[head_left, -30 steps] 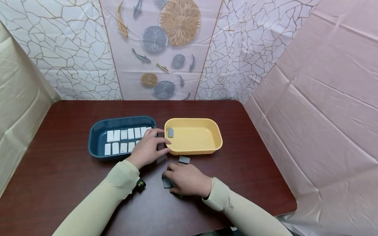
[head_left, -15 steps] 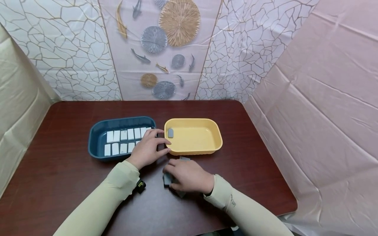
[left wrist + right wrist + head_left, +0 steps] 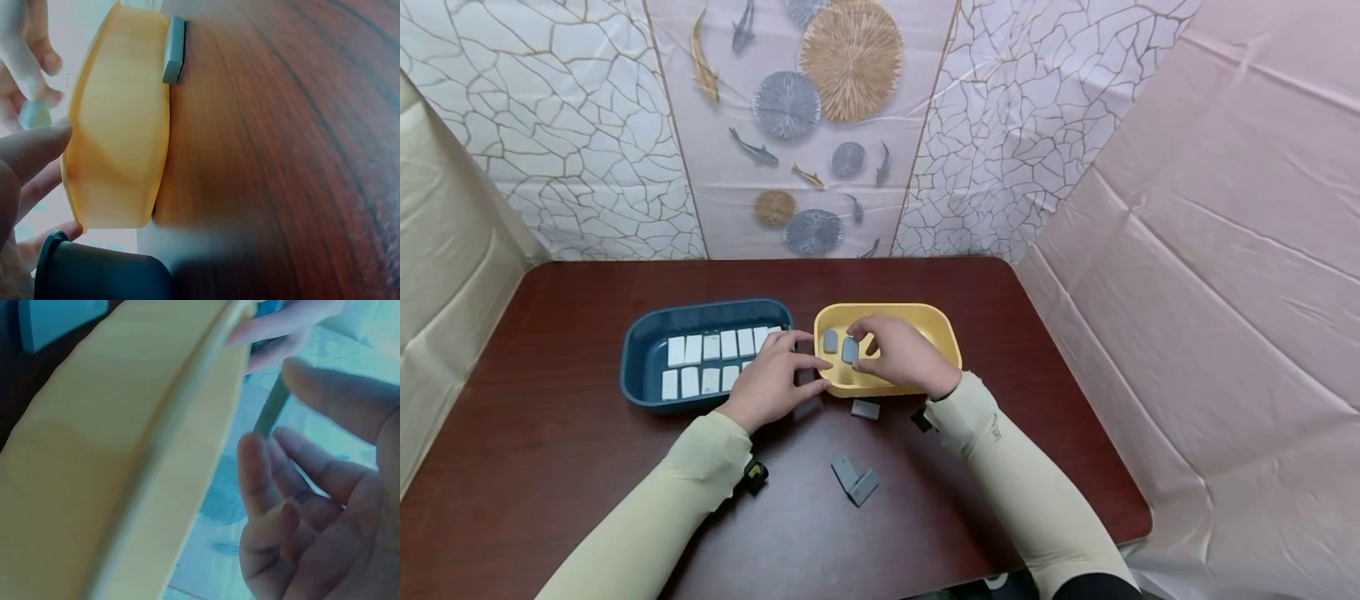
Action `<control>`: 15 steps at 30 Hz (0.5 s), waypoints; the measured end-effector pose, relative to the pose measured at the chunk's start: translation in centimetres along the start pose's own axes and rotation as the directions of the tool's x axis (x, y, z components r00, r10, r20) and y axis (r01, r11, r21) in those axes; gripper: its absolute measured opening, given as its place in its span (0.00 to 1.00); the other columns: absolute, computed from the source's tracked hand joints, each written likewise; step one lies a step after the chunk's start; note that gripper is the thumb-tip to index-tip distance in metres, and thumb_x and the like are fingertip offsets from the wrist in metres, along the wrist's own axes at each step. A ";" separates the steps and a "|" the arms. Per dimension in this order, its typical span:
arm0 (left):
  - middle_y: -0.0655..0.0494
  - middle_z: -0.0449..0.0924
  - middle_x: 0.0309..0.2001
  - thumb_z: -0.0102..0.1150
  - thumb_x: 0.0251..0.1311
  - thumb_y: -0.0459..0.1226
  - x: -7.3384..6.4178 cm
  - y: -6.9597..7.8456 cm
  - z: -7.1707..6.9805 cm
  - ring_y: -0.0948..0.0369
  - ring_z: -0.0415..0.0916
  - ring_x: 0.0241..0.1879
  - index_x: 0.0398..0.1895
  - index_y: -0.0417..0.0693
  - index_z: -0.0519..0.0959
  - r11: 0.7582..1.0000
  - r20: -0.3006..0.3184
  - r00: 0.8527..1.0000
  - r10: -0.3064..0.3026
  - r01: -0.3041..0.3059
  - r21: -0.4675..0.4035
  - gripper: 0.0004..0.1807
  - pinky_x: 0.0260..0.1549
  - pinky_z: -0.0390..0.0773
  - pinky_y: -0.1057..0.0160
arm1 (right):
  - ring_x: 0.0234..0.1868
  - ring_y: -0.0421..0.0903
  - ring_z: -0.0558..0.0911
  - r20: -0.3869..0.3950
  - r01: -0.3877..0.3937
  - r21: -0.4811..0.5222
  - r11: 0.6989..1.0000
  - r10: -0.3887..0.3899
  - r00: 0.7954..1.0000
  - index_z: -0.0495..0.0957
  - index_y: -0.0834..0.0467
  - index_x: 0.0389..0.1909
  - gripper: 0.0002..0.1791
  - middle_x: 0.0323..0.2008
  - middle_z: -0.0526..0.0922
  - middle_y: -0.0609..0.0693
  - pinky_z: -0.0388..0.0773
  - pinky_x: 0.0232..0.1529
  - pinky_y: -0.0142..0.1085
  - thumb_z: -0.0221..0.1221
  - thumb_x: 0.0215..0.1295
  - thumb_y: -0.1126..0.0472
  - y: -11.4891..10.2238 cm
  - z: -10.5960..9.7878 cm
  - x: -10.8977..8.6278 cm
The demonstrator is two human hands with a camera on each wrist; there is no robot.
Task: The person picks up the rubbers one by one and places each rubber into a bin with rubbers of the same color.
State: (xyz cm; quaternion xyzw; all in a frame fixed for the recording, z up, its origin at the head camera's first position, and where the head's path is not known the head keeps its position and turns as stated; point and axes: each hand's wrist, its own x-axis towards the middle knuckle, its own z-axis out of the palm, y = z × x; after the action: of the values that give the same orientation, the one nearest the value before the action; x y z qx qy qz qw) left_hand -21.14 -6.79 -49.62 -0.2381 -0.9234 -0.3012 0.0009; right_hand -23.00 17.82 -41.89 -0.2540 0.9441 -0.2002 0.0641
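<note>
My right hand (image 3: pixel 906 354) pinches a small grey tile (image 3: pixel 850 350) between thumb and fingertips, inside or just above the yellow tub (image 3: pixel 938 333). In the right wrist view the tile (image 3: pixel 272 407) appears edge-on between the fingertips. My left hand (image 3: pixel 767 377) rests its extended fingers and thumb on the yellow tub's left rim, partly covering the blue tub (image 3: pixel 643 387). Another grey tile (image 3: pixel 831 341) lies inside the yellow tub at its left end. Outside, a single grey tile (image 3: pixel 866 409) sits close to the tub's near wall.
Two more grey tiles (image 3: pixel 854 481) lie against each other on the dark red table (image 3: pixel 760 542), nearer to me. White tiles (image 3: pixel 692 350) stand in two rows in the blue tub. A patterned cloth (image 3: pixel 820 167) hangs behind the table.
My right hand has picked up a grey tile from the group on the table and carried it forward to the yellow tub. The left hand stays at the rim.
</note>
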 end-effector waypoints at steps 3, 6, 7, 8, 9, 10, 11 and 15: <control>0.48 0.72 0.76 0.73 0.72 0.53 -0.1 0.0 0.0 0.46 0.61 0.78 0.57 0.62 0.93 1.000 0.003 1.000 -0.004 0.004 -0.007 0.16 0.64 0.79 0.43 | 0.50 0.52 0.90 0.023 -0.058 -0.005 0.998 0.058 0.998 0.84 0.60 0.62 0.23 0.57 0.88 0.53 0.84 0.55 0.44 0.76 0.68 0.62 0.6 0.5 1.7; 0.49 0.71 0.76 0.73 0.71 0.53 -0.1 0.1 -0.2 0.47 0.60 0.78 0.57 0.61 0.93 1.000 0.004 1.000 -0.012 0.012 -0.016 0.17 0.65 0.78 0.43 | 0.46 0.49 0.88 0.022 -0.095 -0.046 0.994 0.096 0.995 0.86 0.60 0.58 0.19 0.54 0.89 0.52 0.84 0.53 0.45 0.74 0.67 0.64 0.9 1.2 3.2; 0.48 0.71 0.76 0.74 0.71 0.53 -0.1 0.1 -0.2 0.47 0.60 0.79 0.57 0.62 0.93 1.000 0.004 1.000 -0.014 0.014 -0.018 0.16 0.65 0.78 0.43 | 0.44 0.48 0.87 0.021 -0.109 -0.054 0.993 0.110 0.994 0.86 0.59 0.56 0.18 0.53 0.89 0.52 0.83 0.53 0.44 0.74 0.67 0.65 1.0 1.5 3.6; 0.48 0.71 0.76 0.74 0.71 0.53 -0.2 0.1 -0.2 0.46 0.60 0.79 0.57 0.61 0.93 1.000 0.004 1.000 -0.015 0.015 -0.021 0.17 0.65 0.78 0.43 | 0.45 0.48 0.87 0.021 -0.125 -0.065 0.990 0.127 0.992 0.86 0.59 0.56 0.18 0.53 0.89 0.52 0.83 0.53 0.44 0.73 0.67 0.66 1.1 1.8 4.1; 0.48 0.71 0.76 0.74 0.71 0.52 -0.2 0.1 -0.2 0.47 0.60 0.79 0.57 0.61 0.93 1.000 0.005 1.000 -0.015 0.015 -0.022 0.16 0.65 0.78 0.43 | 0.46 0.48 0.86 0.025 -0.140 -0.077 0.987 0.142 0.990 0.86 0.59 0.56 0.17 0.53 0.89 0.52 0.83 0.54 0.44 0.72 0.67 0.67 1.1 2.1 4.5; 0.49 0.71 0.76 0.74 0.71 0.52 -0.2 0.1 -0.2 0.47 0.60 0.79 0.57 0.61 0.93 1.000 0.005 1.000 -0.015 0.015 -0.022 0.16 0.65 0.78 0.43 | 0.47 0.48 0.86 0.031 -0.159 -0.086 0.984 0.162 0.986 0.86 0.58 0.56 0.18 0.53 0.89 0.52 0.83 0.54 0.44 0.72 0.66 0.67 1.2 2.3 4.8; 0.49 0.71 0.76 0.74 0.71 0.52 -0.2 0.1 -0.2 0.47 0.60 0.79 0.57 0.61 0.93 1.000 0.005 1.000 -0.013 0.013 -0.022 0.16 0.64 0.79 0.43 | 0.48 0.48 0.86 0.036 -0.177 -0.094 0.980 0.181 0.983 0.86 0.58 0.57 0.18 0.52 0.89 0.52 0.83 0.54 0.44 0.71 0.67 0.68 1.3 2.6 5.2; 0.50 0.72 0.76 0.74 0.71 0.52 -0.2 0.1 -0.2 0.47 0.60 0.79 0.57 0.61 0.93 1.000 0.003 1.000 -0.010 0.010 -0.022 0.16 0.64 0.79 0.43 | 0.48 0.48 0.85 0.050 -0.241 -0.133 0.962 0.249 0.967 0.84 0.55 0.61 0.21 0.50 0.89 0.51 0.82 0.52 0.43 0.70 0.69 0.67 1.7 3.4 6.0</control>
State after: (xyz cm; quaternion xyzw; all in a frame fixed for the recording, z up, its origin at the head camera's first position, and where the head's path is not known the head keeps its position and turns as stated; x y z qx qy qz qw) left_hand -20.95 -6.92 -49.39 -0.2340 -0.9212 -0.3109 -0.0046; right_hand -28.18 14.92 -45.78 -0.1453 0.9763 -0.1225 0.1035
